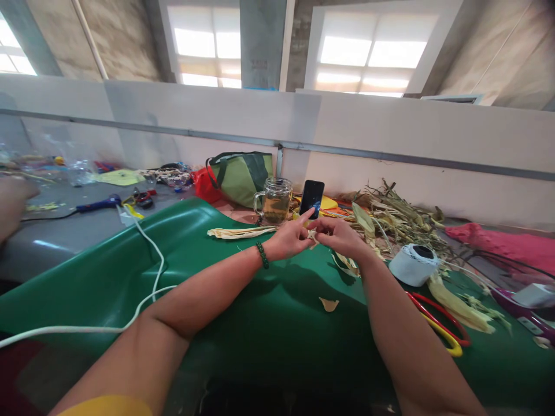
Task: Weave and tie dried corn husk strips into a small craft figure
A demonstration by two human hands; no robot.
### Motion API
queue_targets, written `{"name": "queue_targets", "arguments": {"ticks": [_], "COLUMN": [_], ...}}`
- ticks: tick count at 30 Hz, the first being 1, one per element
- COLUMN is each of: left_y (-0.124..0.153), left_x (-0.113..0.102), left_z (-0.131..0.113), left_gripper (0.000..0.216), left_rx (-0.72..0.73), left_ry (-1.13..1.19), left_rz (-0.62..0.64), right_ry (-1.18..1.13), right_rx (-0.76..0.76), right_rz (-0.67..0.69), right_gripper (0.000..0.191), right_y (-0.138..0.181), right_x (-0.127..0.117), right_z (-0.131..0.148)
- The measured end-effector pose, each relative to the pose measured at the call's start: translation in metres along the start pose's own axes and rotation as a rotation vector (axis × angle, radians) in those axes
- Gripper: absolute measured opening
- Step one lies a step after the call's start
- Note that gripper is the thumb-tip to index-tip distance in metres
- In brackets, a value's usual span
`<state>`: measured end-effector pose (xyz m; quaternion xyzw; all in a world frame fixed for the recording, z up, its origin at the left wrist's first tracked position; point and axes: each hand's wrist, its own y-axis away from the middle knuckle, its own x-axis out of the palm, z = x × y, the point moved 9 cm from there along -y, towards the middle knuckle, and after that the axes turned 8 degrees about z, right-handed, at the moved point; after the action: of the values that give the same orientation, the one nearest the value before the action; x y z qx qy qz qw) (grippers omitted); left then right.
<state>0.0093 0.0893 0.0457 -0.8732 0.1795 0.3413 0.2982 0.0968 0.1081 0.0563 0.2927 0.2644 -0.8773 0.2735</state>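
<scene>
My left hand [291, 238], with a green bead bracelet [262, 255] at its wrist, has its index finger stretched toward the phone [311, 199]. Its thumb and other fingers close on a small pale piece of dried husk [313, 236]. From the other side, my right hand [339, 237] pinches the same piece, and the fingers partly hide it. Below my right hand lies a curled husk strip [347, 264]. A bundle of long pale husk strips [240, 233] rests left of my hands. A loose husk scrap [328, 304] lies on the green mat [277, 323].
Behind my hands stand a glass mug [276, 202] of tea and a green bag [243, 179]. A heap of dry husks [390, 214], a white thread spool [414, 264] and red-and-yellow-handled scissors [446, 323] are rightward. A white cord [158, 260] crosses the mat's left; another person's hand [13, 202] is far left.
</scene>
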Motion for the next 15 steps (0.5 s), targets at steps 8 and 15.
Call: {"name": "queue_targets", "arguments": {"ticks": [8,15], "left_y": [0.003,0.000], "left_x": [0.003,0.007], "left_z": [-0.007,0.000], "left_gripper": [0.063,0.066], "left_rx": [-0.007,-0.102], "left_ry": [-0.165,-0.159], "left_rz": [0.033,0.083], "right_ry": [-0.219,-0.100], "right_rx": [0.058,-0.004], "right_rz": [0.197,0.038], "right_gripper": [0.028,0.026], "right_y": [0.007,0.005], "right_x": [0.005,-0.005], "right_z": [-0.007,-0.005]}}
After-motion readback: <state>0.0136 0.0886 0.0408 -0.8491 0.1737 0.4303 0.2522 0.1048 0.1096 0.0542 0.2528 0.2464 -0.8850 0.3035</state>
